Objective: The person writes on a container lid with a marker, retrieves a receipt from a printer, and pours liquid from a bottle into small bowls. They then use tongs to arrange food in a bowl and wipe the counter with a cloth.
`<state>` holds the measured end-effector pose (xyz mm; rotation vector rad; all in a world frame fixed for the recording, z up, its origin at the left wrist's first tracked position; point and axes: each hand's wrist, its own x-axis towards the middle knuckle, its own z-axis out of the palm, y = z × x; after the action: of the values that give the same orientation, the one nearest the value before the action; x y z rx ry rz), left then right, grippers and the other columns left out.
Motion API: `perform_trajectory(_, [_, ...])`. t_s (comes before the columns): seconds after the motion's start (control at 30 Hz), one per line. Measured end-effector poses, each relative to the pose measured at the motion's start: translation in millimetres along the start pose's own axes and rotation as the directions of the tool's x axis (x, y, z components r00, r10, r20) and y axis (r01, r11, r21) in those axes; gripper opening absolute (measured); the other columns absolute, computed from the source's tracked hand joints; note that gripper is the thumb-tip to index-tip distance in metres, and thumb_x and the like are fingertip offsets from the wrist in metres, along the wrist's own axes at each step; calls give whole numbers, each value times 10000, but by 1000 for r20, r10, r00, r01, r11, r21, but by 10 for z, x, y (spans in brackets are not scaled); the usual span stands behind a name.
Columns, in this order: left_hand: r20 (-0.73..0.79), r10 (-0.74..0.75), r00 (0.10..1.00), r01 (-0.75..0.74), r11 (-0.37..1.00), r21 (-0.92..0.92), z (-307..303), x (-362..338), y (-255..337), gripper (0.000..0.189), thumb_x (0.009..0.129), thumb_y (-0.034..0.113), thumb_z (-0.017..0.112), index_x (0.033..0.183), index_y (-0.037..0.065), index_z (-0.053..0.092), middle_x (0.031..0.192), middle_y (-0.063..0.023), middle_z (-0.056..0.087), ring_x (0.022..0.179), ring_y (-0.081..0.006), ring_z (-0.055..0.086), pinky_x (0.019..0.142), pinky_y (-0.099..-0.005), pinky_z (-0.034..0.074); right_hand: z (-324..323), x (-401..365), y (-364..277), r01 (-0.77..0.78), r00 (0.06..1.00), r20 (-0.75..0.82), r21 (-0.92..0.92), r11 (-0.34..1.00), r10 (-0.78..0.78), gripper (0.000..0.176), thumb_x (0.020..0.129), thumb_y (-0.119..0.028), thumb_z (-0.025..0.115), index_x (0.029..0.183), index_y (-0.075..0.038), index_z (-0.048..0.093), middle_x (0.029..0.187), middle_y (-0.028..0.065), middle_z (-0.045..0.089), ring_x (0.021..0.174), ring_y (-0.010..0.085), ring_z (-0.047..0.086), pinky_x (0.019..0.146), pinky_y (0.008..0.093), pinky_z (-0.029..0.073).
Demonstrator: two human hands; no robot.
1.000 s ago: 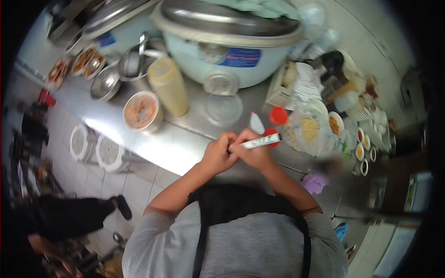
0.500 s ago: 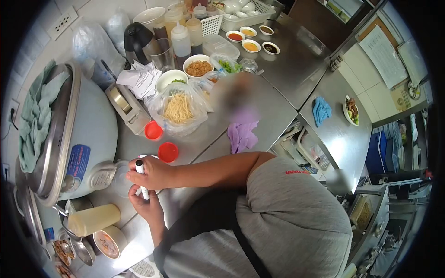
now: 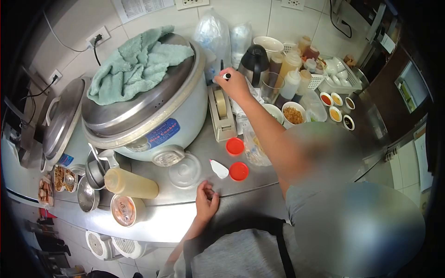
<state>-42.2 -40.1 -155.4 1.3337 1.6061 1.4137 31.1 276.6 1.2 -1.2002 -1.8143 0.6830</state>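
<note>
My right hand (image 3: 233, 84) reaches across to the back of the counter and grips a black-and-white marker (image 3: 226, 76), just above the tape dispenser (image 3: 222, 113). At the counter's front edge is my left hand (image 3: 206, 200), its fingers curled; whether anything lies within them is hidden. A white teardrop-shaped item (image 3: 219, 169) lies beyond the left hand, beside two red lids (image 3: 238, 171). Left of it sits a clear plastic lid (image 3: 184, 170).
A large rice cooker (image 3: 153, 121) with a green towel (image 3: 134, 65) on its lid fills the left. A squeeze bottle (image 3: 131, 183) lies near a lidded tub (image 3: 124, 210). Bottles, a dark jug (image 3: 254, 62) and bowls of food (image 3: 293, 114) line the back right.
The view has swung left. My right hand has moved away from my left, carrying the marker to the back of the counter. My left hand now rests alone at the front edge.
</note>
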Motion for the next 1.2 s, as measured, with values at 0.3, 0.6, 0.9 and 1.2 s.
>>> perform_trajectory(0.3, [-29,-51,998,48,994,-95,-3,-6,-112,404,735,-29,460,1109,11,311,894,-50,410,715,-81,426,620,-183,366,264,358,232,-46,999,-33,-181,982,41,547,620,-408,622,981,-8,531,949,174,556,902,298,526,767,350,403])
perform_trajectory(0.6, [-144,-16,989,2,995,-101,-43,-74,-67,390,720,12,511,1082,25,367,870,-71,435,673,-117,444,588,-225,391,-87,-1277,51,-222,899,418,179,958,130,221,737,-189,571,881,-26,529,680,28,551,570,81,494,512,218,403])
perform_trajectory(0.9, [-147,-6,989,-4,998,-66,5,16,-180,353,713,27,482,1048,-6,375,843,-86,457,755,-148,468,692,-256,396,-531,-2201,169,-248,788,616,328,912,-7,203,745,-112,566,907,1,521,710,33,558,624,61,507,546,198,415])
perform_trajectory(1.2, [-161,-51,986,49,999,-17,26,7,-88,304,708,11,435,1008,-13,389,804,-70,440,737,-128,450,673,-255,390,-2147,-2339,179,-28,979,201,307,951,-36,212,719,-101,590,910,-23,540,722,50,585,619,67,533,546,202,427])
